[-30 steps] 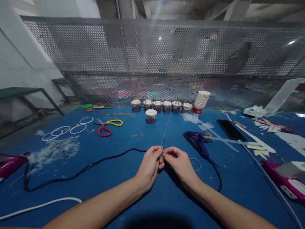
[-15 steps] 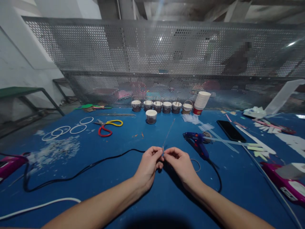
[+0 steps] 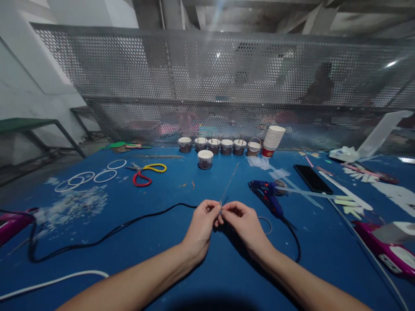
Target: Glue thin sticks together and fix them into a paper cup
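A thin twisted wire-like strand [image 3: 230,182] sticks up and away from between my fingertips at the middle of the blue table. My left hand [image 3: 205,224] pinches its near end between thumb and forefinger. Against the same end, the thumb and forefinger of my right hand [image 3: 242,221] are closed, touching the left fingertips. The very end of the strand is hidden by the fingers. Beyond the hands stands a small decorated cup [image 3: 205,160] with a white rim. To the right lies a blue glue gun [image 3: 270,196], beside a thin loop [image 3: 266,224] partly behind my right hand.
Several small cups [image 3: 214,147] and a stack of paper cups [image 3: 274,139] line the back, before a perforated metal screen [image 3: 201,77]. Red-and-yellow scissors [image 3: 146,173], white rings [image 3: 105,176] and a black cable [image 3: 123,225] are left. A phone [image 3: 311,179] and paper strips [image 3: 346,190] lie right.
Both hands stay together on the strand, with only slight finger movement. The view has shifted very slightly; the things on the table stay put.
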Tool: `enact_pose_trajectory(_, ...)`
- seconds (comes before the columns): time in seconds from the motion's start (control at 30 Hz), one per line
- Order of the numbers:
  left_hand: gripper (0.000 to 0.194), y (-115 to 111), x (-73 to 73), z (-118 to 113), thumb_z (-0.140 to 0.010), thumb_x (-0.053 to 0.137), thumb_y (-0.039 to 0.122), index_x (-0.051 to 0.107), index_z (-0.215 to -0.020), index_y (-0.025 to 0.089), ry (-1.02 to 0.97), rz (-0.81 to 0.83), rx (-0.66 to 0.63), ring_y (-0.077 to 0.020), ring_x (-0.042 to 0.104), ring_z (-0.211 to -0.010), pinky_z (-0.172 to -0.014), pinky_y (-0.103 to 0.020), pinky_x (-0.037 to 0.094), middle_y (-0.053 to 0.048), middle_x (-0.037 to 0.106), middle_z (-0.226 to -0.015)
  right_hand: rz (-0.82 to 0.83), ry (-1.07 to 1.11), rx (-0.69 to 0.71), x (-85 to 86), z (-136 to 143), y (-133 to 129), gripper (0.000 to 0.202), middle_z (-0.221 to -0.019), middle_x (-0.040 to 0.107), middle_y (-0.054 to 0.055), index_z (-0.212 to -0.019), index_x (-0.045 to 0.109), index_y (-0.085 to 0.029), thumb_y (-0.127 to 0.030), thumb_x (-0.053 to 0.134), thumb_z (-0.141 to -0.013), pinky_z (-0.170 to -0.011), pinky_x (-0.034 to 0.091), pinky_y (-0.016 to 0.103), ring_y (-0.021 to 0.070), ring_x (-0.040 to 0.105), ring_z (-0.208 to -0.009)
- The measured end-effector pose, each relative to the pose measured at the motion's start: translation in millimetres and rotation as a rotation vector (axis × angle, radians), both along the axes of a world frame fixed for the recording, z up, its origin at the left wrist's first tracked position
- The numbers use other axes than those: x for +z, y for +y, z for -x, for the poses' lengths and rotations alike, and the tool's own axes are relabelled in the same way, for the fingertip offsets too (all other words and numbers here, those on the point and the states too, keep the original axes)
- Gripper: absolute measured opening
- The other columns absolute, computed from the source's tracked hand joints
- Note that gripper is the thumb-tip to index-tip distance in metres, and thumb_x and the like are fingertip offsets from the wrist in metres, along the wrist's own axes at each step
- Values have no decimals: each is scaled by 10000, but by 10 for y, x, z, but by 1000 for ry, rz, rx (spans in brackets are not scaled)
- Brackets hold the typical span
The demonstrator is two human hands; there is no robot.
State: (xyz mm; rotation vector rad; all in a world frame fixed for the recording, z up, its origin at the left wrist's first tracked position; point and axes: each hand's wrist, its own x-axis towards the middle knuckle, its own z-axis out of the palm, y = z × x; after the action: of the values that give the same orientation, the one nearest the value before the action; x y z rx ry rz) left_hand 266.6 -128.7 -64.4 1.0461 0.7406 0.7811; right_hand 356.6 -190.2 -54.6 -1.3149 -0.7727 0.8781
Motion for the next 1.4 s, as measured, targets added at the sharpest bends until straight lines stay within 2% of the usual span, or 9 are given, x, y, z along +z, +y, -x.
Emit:
enact_pose_trajectory(0.2, 166, -39, 0, -12, -701, 630, 286, 531, -722, 155, -86, 56, -11, -57, 339, -436, -466, -204, 240, 83, 417, -437, 37, -23, -35, 19, -2, -1, 118, -564, 611, -18, -653, 612, -152, -262, 629, -615, -530, 408, 226, 105, 531, -523)
enact_pose_trajectory(0.37, 126, -40, 14, -15, -681, 629, 236, 544, -670, 144, -133, 128, -53, -52, 354, -438, -467, -205, 255, 65, 437, -469, 20, 7, -36, 33, 4, 0, 103, -559, 606, -23, -638, 604, -157, -254, 626, -609, -537, 422, 232, 110, 546, -519)
enact_pose_trajectory(0.57, 170, -19, 17, -4, -627, 679, 252, 566, -678, 136, -110, 139, -32, -67, 469, -501, -487, -193, 341, 21, 540, -550, -3, 4, 6, -22, -31, 12, 107, -563, 613, -14, -653, 598, -157, -259, 626, -640, -554, 422, 239, 116, 548, -532)
enact_pose_trajectory(0.67, 199, -2, 11, 4, -606, 692, 269, 572, -701, 142, -25, 113, -20, -76, 471, -467, -420, -188, 318, 20, 546, -544, 15, -32, -4, -55, -47, 11, 114, -583, 621, -3, -661, 604, -155, -266, 626, -651, -560, 413, 242, 122, 548, -551)
enact_pose_trajectory(0.83, 190, 4, 6, 10, -602, 688, 257, 564, -690, 144, -12, 59, -2, -57, 445, -414, -399, -187, 321, 29, 555, -558, 36, -61, -3, -64, -49, 1, 123, -603, 619, 2, -661, 604, -156, -277, 628, -649, -565, 403, 244, 125, 536, -569)
enact_pose_trajectory(1.4, 130, -5, 29, 15, -597, 674, 232, 600, -652, 140, 74, -101, 97, -71, 430, -457, -469, -201, 320, 37, 532, -525, 54, -162, -23, -32, -43, -18, 148, -571, 566, -16, -654, 605, -161, -306, 623, -632, -485, 364, 226, 105, 449, -513)
